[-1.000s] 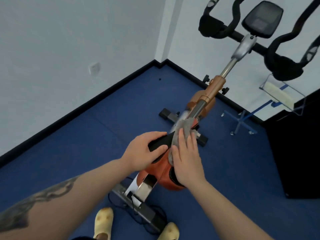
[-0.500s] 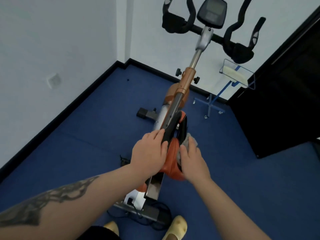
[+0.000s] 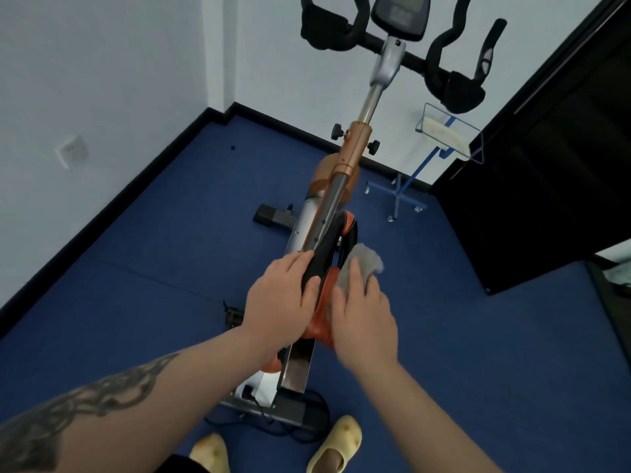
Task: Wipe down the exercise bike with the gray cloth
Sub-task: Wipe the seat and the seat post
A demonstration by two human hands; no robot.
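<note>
The exercise bike [image 3: 353, 150] stands in front of me, orange and silver, with black handlebars and a console at the top. Its black and orange saddle [image 3: 327, 247] is right below my head. My left hand [image 3: 278, 302] grips the saddle's left side. My right hand [image 3: 362, 312] presses the gray cloth [image 3: 363, 262] flat against the saddle's right side; part of the cloth sticks out beyond my fingertips.
Blue floor all around, white walls meeting in a corner at the back. A blue wheeled stand with a clear tray [image 3: 444, 134] stands right of the bike. A black cabinet [image 3: 546, 165] fills the right. My yellow slippers [image 3: 336, 445] are by the rear base and its cable.
The view has swung so the bike stands more upright in frame. My right hand with the cloth has slid from the saddle's top to its right side. My left hand keeps its grip.
</note>
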